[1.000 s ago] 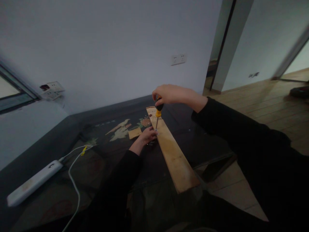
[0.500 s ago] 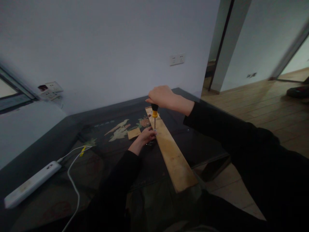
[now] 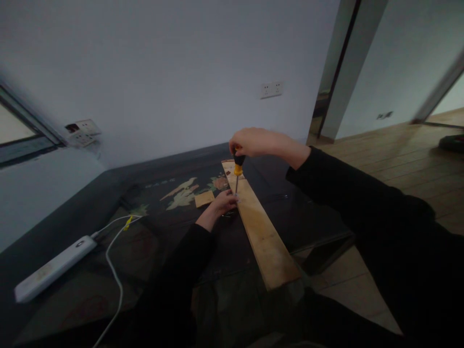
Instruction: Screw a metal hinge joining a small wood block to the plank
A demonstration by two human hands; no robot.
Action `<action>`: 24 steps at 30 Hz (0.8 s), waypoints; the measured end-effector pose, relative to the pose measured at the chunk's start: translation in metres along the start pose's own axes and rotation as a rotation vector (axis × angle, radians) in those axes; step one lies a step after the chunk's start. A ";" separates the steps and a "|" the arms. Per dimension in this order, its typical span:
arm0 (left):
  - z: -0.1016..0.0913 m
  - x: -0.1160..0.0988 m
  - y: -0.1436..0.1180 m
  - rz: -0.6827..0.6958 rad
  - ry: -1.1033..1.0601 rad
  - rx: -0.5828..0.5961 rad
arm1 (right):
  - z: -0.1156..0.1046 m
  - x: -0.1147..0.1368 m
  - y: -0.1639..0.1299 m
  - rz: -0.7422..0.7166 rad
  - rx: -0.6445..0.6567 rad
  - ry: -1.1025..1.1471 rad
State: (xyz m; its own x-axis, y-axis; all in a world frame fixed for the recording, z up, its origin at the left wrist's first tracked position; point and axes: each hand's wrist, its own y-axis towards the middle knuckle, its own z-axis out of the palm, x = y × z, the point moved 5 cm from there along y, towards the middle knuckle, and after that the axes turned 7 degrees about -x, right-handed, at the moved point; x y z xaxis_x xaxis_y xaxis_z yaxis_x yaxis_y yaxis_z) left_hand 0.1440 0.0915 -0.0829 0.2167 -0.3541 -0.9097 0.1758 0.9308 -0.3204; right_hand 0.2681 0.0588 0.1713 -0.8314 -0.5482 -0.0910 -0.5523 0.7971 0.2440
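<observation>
Screwdriver [image 3: 238, 169] stands upright, right hand [image 3: 253, 141] closed over its handle; left hand [image 3: 225, 200] pinches the screw at the plank [image 3: 261, 227]. Best kept vertical, pressing straight down.

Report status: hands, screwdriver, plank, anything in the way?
Right hand gripping the screwdriver upright, tip on the wooden plank. Left hand at the tip, on the plank's edge. Power strip lies apart at left, nothing blocking.

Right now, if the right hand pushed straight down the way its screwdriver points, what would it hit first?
The right hand holds a yellow-and-black-handled screwdriver upright; straight down, its tip would likely meet the long pale wooden plank, beside the left hand. Whether a screw sits under the tip is too small to tell.
</observation>
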 end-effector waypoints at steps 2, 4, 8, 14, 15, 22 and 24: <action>0.000 0.000 0.000 0.000 0.000 0.005 | 0.001 0.000 0.000 0.031 -0.030 -0.038; 0.000 0.000 0.001 0.001 -0.002 0.006 | 0.003 0.001 0.002 0.063 -0.065 -0.091; 0.000 0.001 0.002 -0.003 0.002 0.019 | 0.007 0.002 0.005 0.125 -0.129 -0.168; 0.000 0.000 0.001 0.001 -0.007 0.029 | 0.009 -0.004 0.005 0.188 -0.165 -0.111; 0.000 0.000 0.000 0.001 -0.007 0.029 | 0.009 -0.005 0.004 0.178 -0.145 -0.085; 0.002 -0.001 -0.001 -0.009 -0.021 0.011 | -0.004 -0.009 -0.004 0.037 -0.045 0.034; 0.002 -0.001 -0.002 -0.010 -0.017 0.011 | -0.006 -0.007 -0.005 0.025 -0.033 0.015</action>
State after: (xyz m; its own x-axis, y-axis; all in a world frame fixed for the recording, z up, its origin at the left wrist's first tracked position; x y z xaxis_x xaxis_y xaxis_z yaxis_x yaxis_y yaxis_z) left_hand 0.1453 0.0904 -0.0807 0.2311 -0.3650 -0.9019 0.1886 0.9262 -0.3265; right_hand 0.2768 0.0571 0.1762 -0.8436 -0.5324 -0.0697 -0.5290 0.8020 0.2775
